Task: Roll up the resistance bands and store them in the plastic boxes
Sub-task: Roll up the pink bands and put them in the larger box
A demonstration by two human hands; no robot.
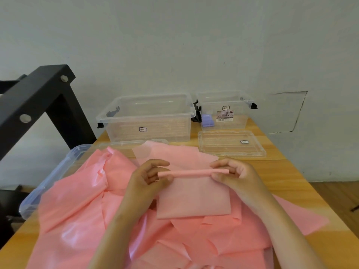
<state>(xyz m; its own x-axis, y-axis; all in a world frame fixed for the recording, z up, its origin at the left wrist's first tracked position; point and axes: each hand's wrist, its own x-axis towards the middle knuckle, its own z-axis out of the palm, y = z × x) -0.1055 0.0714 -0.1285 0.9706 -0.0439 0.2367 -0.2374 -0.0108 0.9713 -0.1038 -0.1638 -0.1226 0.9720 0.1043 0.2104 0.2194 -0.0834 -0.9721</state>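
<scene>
A pink resistance band [192, 197] hangs between my hands, its top edge rolled into a thin tube [191, 173]. My left hand [148, 178] pinches the tube's left end and my right hand [232, 172] pinches its right end. Beneath them a heap of loose pink bands [87, 210] covers the near part of the wooden table [291, 177]. Two clear plastic boxes stand open at the back: a large one [147, 118] and a smaller one [225, 109] holding a purple roll [207, 120].
A clear lid [231, 144] lies in front of the smaller box. A bluish lid [56, 177] sticks out from under the bands at the left table edge. A black metal frame [38, 98] stands at the left. The wall is close behind the boxes.
</scene>
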